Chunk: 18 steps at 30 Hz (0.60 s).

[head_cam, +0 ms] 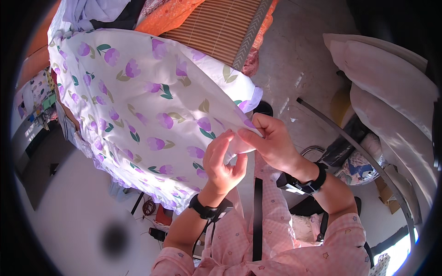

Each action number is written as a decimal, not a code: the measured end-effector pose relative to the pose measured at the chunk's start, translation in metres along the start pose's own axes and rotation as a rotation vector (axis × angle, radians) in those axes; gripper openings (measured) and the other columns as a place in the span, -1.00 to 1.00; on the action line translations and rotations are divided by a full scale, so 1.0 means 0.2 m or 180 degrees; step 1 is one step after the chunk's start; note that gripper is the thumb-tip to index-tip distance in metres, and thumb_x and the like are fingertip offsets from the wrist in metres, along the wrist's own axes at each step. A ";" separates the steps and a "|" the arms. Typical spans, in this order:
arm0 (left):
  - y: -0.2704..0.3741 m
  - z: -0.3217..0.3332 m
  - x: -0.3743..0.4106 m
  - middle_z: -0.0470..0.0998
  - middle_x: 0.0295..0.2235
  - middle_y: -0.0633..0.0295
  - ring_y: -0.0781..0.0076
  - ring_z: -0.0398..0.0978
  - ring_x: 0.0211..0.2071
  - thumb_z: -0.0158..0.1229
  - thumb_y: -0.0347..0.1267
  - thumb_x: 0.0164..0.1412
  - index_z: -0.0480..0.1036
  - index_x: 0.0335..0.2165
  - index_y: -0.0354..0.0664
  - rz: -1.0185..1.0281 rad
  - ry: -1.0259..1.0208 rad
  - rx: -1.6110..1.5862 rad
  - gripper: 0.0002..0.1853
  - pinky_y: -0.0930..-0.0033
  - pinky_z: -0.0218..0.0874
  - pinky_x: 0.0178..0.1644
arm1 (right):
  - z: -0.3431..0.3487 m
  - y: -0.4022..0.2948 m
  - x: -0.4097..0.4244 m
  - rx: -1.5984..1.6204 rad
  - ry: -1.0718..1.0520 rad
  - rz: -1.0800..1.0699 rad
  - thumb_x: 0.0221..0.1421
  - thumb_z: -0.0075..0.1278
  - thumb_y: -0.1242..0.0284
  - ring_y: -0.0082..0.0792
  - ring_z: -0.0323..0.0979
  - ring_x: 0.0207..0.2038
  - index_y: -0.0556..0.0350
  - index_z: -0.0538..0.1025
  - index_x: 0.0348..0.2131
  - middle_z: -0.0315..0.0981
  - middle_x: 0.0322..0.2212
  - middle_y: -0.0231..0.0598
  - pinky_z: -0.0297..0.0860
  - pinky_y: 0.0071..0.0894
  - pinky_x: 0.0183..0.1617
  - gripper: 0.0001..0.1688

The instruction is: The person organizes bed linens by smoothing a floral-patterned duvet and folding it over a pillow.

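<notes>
A large white cloth printed with purple tulips (148,103) spreads from the upper left down to my hands. My right hand (272,141) pinches its corner between thumb and bent fingers. Just left of it, my left hand (224,162) is held at the cloth's edge, fingers curved and thumb apart from them; the fingertips lie against or very near the fabric, and I cannot tell whether they grip it. Both wrists wear black straps with small devices.
Beyond the cloth lie a slatted bamboo mat (214,27) and orange fabric (169,17). Pale cushions or bedding (390,79) stand at the right, with a curved metal bar (352,143) before them. A cardboard box (386,195) and a coiled cable (149,207) are lower down.
</notes>
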<state>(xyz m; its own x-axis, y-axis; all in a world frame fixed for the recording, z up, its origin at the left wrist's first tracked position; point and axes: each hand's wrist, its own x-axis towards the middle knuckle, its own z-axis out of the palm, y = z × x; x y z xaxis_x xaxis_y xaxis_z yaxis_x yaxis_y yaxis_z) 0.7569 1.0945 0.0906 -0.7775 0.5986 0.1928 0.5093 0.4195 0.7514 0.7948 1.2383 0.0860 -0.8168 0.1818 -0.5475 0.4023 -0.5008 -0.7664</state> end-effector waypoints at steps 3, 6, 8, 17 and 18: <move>-0.01 0.15 0.07 0.52 -0.44 0.15 0.48 0.48 -0.43 0.07 -0.62 0.06 0.39 -0.28 -0.33 -0.0761 -0.0534 -0.0372 -0.82 0.53 0.28 -0.35 | -0.12 0.09 0.08 0.0180 0.0347 -0.0140 0.08 0.00 0.39 -0.69 0.05 -0.54 0.18 0.29 -0.65 0.07 -0.66 -0.47 0.04 -0.61 -0.50 -0.64; -0.10 0.28 0.07 0.42 -0.49 0.38 0.72 0.32 -0.48 0.02 -0.56 0.15 0.38 -0.28 -0.32 -0.1907 0.0022 -0.1204 -0.88 0.67 0.17 -0.39 | -0.28 0.19 0.19 0.0666 0.0435 0.0055 0.11 -0.04 0.37 -0.55 0.17 -0.30 0.21 0.35 -0.37 0.25 -0.37 -0.35 0.15 -0.54 -0.19 -0.77; -0.12 0.28 0.07 0.36 -0.52 0.45 0.77 0.26 -0.48 0.01 -0.53 0.18 0.37 -0.29 -0.31 -0.2248 0.0325 -0.1570 -0.89 0.73 0.09 -0.36 | -0.32 0.23 0.19 0.0761 0.0370 -0.0047 0.03 0.03 0.42 -0.45 0.20 -0.15 0.20 0.25 -0.18 0.24 -0.24 -0.26 0.16 -0.49 -0.06 -0.60; -0.05 0.23 0.10 0.50 -0.44 0.16 0.41 0.47 -0.47 0.09 -0.63 0.04 0.43 -0.32 -0.28 -0.0555 0.0112 -0.0029 -0.83 0.50 0.29 -0.40 | -0.16 0.35 0.17 -0.1441 0.0871 -0.0749 -0.19 -0.03 0.63 -0.03 0.26 0.01 0.17 0.10 0.06 0.24 -0.05 0.08 0.28 -0.27 0.00 -0.24; -0.04 0.23 0.10 0.50 -0.44 0.15 0.31 0.47 -0.47 0.10 -0.65 -0.01 0.44 -0.34 -0.26 -0.0443 0.0103 0.0022 -0.80 0.46 0.29 -0.41 | -0.15 0.33 0.21 -0.0952 0.1093 -0.1047 -0.14 -0.16 0.69 -0.07 0.42 -0.17 0.20 0.26 -0.01 0.39 -0.18 0.10 0.36 -0.38 -0.14 -0.41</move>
<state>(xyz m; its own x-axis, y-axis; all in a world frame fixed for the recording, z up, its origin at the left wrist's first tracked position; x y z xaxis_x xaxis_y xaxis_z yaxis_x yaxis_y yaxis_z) 0.7544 1.1342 0.0595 -0.8523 0.5119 0.1074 0.3981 0.5017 0.7680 0.7996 1.2379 0.0016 -0.7575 0.5782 -0.3031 0.2896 -0.1185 -0.9498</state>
